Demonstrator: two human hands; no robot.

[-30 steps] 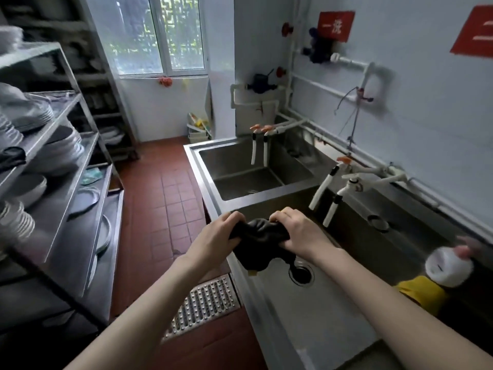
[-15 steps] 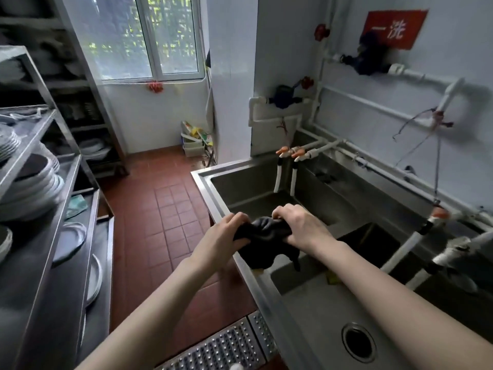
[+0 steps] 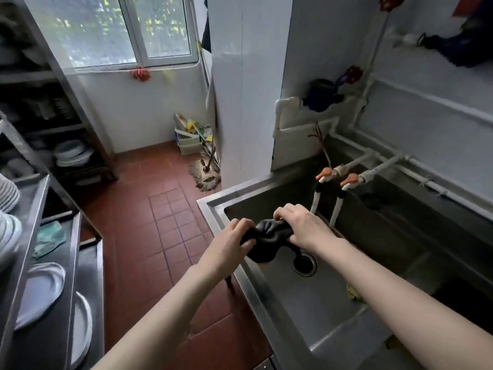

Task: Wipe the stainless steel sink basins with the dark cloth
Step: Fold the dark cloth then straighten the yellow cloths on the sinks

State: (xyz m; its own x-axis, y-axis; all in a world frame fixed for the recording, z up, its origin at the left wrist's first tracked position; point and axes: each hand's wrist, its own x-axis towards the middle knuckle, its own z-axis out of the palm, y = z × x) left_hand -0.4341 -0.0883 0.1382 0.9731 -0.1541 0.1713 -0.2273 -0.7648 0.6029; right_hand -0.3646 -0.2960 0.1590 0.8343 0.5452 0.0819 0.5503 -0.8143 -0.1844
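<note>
The dark cloth (image 3: 269, 240), bunched and twisted, hangs over the front rim of the steel sink basin (image 3: 328, 313) as we grip it at both ends: our left hand (image 3: 229, 245) closes on one end, our right hand (image 3: 301, 227) on the other (a tail dangles above the drain (image 3: 305, 264)). Two orange-handled taps (image 3: 337, 177) stand behind.

Window (image 3: 128, 30) upper left. Metal shelving (image 3: 40, 236) along left edge, stacked plates (image 3: 70, 153), teal rag (image 3: 49, 237). Red floor tiles (image 3: 149, 236) centre. Mop head (image 3: 205, 174) beside white pillar (image 3: 245, 84). Orange-handled taps (image 3: 337, 177) right of centre.
</note>
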